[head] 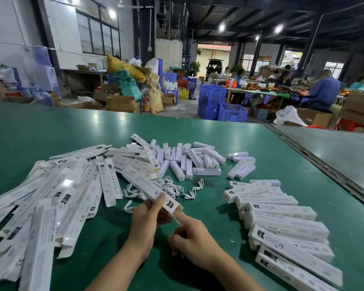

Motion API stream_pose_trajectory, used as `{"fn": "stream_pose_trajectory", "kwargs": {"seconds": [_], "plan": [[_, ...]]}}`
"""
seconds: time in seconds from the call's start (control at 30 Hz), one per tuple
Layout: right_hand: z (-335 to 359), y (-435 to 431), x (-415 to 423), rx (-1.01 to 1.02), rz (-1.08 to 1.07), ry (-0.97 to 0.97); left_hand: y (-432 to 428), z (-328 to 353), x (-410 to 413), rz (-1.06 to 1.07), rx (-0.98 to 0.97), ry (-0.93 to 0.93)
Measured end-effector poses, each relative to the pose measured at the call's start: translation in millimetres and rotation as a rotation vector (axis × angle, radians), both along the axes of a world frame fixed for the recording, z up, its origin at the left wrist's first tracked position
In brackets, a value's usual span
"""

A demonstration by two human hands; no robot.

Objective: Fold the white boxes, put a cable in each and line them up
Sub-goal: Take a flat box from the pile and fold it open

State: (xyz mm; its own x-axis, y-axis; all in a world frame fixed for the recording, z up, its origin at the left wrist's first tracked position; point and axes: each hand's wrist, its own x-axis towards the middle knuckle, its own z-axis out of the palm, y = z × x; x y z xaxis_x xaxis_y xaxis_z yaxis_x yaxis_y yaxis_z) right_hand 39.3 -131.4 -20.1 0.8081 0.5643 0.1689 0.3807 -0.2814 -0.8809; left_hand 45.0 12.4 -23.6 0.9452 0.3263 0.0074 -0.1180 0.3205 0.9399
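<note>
— Boxes in hand?
— One white box point(143, 183), frame centre: left hand point(149, 216) pinches it, right hand point(194, 242) touches its end with one straight forefinger.
— Lined up?
— Roughly ten finished boxes point(286, 220), lower right.

L hand point(149, 215) grips a long white box point(147, 186) near its near end, thumb on top; the box angles away up-left over the green table point(208, 133). R hand point(189, 234): index finger straight, tip at the box's end flap, other fingers curled. White cables point(172, 189) lie tangled just behind the box. Flat unfolded boxes point(51, 198) are heaped at left, small white units point(187, 162) piled centre-back, and folded boxes point(282, 221) sit side by side in a row at right. Bg: blue crates point(223, 106), ppl point(324, 89) seated further back.
</note>
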Motion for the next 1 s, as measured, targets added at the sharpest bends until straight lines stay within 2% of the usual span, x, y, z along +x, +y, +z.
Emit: {"fn": "stream_pose_trajectory", "kwargs": {"seconds": [0.1,0.17,0.27,0.33,0.53,0.63,0.73,1.0], "plan": [[-6,-3,6,-0.035,-0.246,-0.216,6,-1,2,0.175,-0.066,0.012],[-9,-5,11,-0.201,-0.343,-0.412,9,-2,3,0.291,-0.090,0.017],[-16,-1,14,-0.534,-0.249,-0.477,10,-2,4,0.342,-0.079,0.013],[-18,2,15,-0.644,-0.234,-0.478,10,-3,4,0.341,-0.084,0.015],[-15,-2,17,-0.469,-0.330,-0.417,9,-4,5,0.324,-0.061,0.024],[-18,-2,16,-0.492,-0.383,-0.498,11,-5,5,0.327,-0.061,0.028],[-18,-3,14,-0.499,-0.342,-0.522,12,-6,4,0.328,-0.061,0.036],[-13,-2,15,-0.477,-0.371,-0.369,13,-6,5,0.327,-0.040,0.044]]}}
